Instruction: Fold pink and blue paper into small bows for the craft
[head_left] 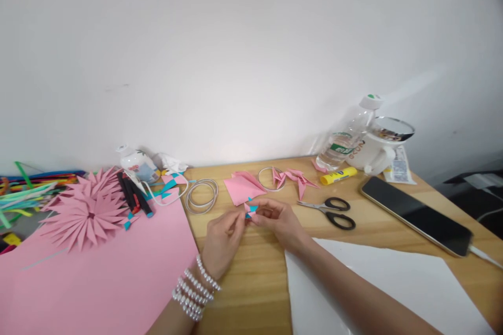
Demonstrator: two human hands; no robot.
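Note:
Over the middle of the wooden table, my left hand (223,238) and my right hand (280,221) meet at a small pink and blue folded paper piece (250,210). The fingers of both hands pinch it, the left from its left side and the right from its right side. Strings of pearly beads (195,288) circle my left wrist. Just beyond the hands lie pink paper squares (242,187), with pink folded pieces (301,180) and a metal ring (267,178) to their right. Black-handled scissors (330,211) rest right of my right hand.
Pink paper flowers (88,214), markers (129,193) and coiled rings (201,196) are on the left. To the right are a glue stick (338,175), a water bottle (346,138), a white mug (373,154), a phone (416,214) and a white sheet (385,288).

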